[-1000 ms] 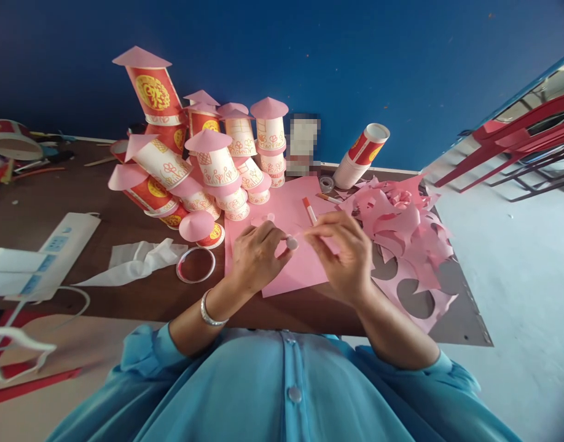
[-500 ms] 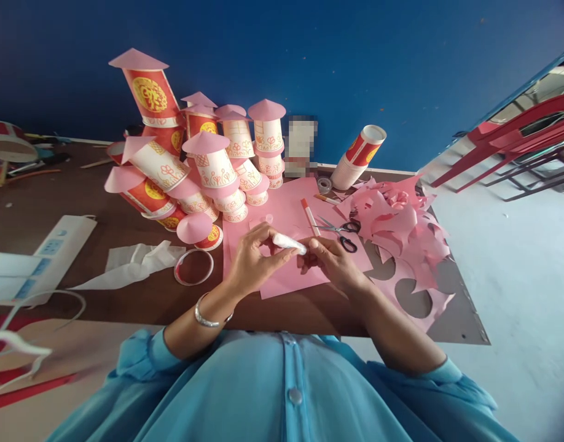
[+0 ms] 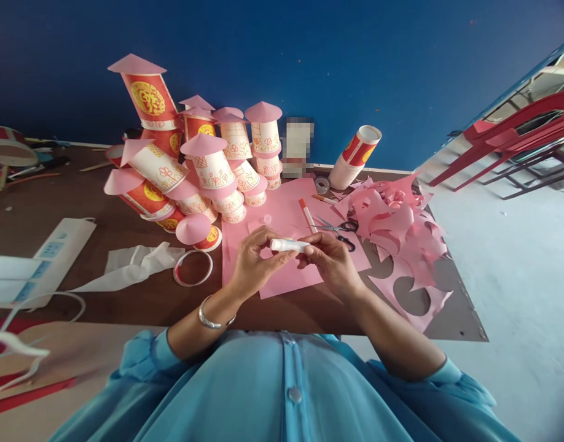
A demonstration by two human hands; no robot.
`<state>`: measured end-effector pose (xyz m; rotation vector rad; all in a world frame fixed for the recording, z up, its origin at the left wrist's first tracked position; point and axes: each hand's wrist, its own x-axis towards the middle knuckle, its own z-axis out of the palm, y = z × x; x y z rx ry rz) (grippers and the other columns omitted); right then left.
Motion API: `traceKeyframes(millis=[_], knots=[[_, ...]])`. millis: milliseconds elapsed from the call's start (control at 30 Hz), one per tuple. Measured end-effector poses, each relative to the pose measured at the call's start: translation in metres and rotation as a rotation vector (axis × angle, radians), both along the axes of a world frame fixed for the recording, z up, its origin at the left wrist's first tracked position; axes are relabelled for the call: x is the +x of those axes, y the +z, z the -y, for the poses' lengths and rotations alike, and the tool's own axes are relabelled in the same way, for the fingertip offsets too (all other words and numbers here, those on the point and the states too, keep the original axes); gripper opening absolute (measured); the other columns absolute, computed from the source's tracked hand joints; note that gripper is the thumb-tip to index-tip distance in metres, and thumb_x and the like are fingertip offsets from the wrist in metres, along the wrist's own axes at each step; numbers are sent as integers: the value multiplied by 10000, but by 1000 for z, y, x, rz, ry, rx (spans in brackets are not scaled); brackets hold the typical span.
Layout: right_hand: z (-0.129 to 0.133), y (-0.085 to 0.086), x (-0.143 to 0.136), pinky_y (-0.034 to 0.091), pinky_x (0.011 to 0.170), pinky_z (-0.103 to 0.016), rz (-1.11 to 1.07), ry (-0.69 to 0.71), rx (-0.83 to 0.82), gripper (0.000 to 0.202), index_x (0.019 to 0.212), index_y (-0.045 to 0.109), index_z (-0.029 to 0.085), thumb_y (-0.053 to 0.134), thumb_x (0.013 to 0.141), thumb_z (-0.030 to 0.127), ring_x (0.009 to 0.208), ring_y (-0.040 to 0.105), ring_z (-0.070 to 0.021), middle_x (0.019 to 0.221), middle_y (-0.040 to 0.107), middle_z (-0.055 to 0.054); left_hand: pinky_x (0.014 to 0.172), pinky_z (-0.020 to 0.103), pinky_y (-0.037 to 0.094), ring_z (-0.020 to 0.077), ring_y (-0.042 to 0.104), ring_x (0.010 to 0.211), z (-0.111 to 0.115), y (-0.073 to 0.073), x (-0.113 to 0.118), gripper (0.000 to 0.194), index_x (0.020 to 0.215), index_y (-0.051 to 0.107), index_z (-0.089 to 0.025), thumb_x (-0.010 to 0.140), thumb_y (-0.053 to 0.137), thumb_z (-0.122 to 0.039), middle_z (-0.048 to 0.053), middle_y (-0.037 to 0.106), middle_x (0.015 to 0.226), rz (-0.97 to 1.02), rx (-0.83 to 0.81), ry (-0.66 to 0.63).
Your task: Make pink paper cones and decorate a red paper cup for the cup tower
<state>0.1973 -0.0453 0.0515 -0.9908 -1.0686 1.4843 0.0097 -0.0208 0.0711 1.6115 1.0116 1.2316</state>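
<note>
My left hand point(image 3: 257, 261) pinches one end of a small white glue tube point(image 3: 284, 245) between thumb and fingers. At the tube's other, narrower end, the fingertips of my right hand point(image 3: 332, 261) are closed on it. The tube lies almost level above a pink paper sheet point(image 3: 282, 283). On that sheet, just beyond my left hand, is a small pinkish cap-like piece point(image 3: 266, 219). Scissors point(image 3: 340, 227) with black handles lie beyond my right hand, beside a white marker with a red end point(image 3: 307, 215).
Paper-cup towers with pink cone roofs point(image 3: 208, 166) crowd the left-centre. A cup stack point(image 3: 356, 158) and a grey tape roll point(image 3: 322, 185) stand at the back. Pink paper scraps point(image 3: 392, 221) heap at right. A tape ring point(image 3: 193, 268) and a power strip point(image 3: 56, 252) lie left.
The white tube has turned from slanting down to the right to nearly level. Both hands stay close together, with the right fingers shifted slightly upward.
</note>
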Motion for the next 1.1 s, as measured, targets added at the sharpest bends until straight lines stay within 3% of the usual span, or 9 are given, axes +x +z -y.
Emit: traceKeyframes(millis=[100, 200, 267, 333, 467, 600, 700, 900, 1100], knots=[[4, -3, 1, 641, 711, -336, 249, -142, 234, 327, 975, 702, 231, 807, 854, 516, 734, 739, -179, 849, 768, -24, 637, 276, 456, 117, 518, 669, 4, 0, 3, 288, 698, 610, -190, 787, 832, -349, -27, 583, 696, 86, -172, 12], [9, -3, 1, 641, 772, -337, 606, -284, 634, 107, 1023, 691, 233, 733, 941, 286, 860, 770, -189, 962, 793, -47, 616, 276, 451, 115, 507, 646, 8, -1, 8, 346, 685, 598, -181, 759, 852, -404, -30, 562, 656, 218, -338, -11], [11, -2, 1, 635, 805, -338, 770, -350, 854, 138, 1066, 676, 232, 692, 949, 160, 922, 778, -190, 1007, 799, -54, 600, 269, 447, 112, 507, 631, 7, -3, 11, 375, 683, 596, -178, 750, 858, -437, -28, 563, 639, 275, -401, -29], [9, -2, 4, 634, 808, -340, 835, -382, 930, 167, 1083, 664, 233, 687, 949, 136, 932, 781, -192, 1005, 798, -51, 579, 254, 447, 106, 511, 618, 3, -6, 10, 378, 702, 614, -178, 735, 866, -457, -25, 574, 642, 274, -420, -56], [-7, -8, 32, 639, 794, -347, 804, -428, 756, 126, 1025, 672, 225, 742, 923, 253, 920, 775, -205, 1012, 788, -64, 598, 249, 512, 121, 603, 682, -12, -15, -4, 339, 921, 727, -185, 719, 879, -410, 40, 707, 854, 77, -327, -119], [-23, -21, 67, 628, 735, -348, 683, -553, 377, 277, 982, 668, 205, 817, 826, 379, 799, 746, -194, 942, 768, -57, 632, 252, 557, 118, 647, 674, -22, -26, -19, 277, 966, 734, -184, 782, 829, -367, 61, 740, 933, -181, -118, -12], [-26, -26, 73, 613, 703, -339, 531, -479, 221, 369, 952, 663, 201, 859, 760, 448, 764, 725, -188, 887, 755, -43, 629, 246, 572, 124, 678, 690, -23, -33, -20, 282, 1009, 724, -185, 820, 809, -377, 69, 750, 974, -247, -48, -22], [-26, -26, 69, 570, 717, -341, 657, -385, 214, 387, 907, 699, 196, 841, 763, 526, 752, 688, -181, 861, 747, -39, 697, 277, 573, 144, 686, 773, -21, -38, -20, 286, 1122, 679, -205, 868, 778, -292, 72, 725, 1081, -602, 201, -24], [-28, -24, 77, 534, 682, -315, 629, -342, 168, 437, 881, 703, 185, 852, 732, 567, 748, 651, -171, 831, 720, -31, 675, 287, 545, 166, 693, 766, -25, -36, -30, 273, 1144, 662, -191, 889, 747, -242, 80, 731, 1097, -798, 255, 2]])
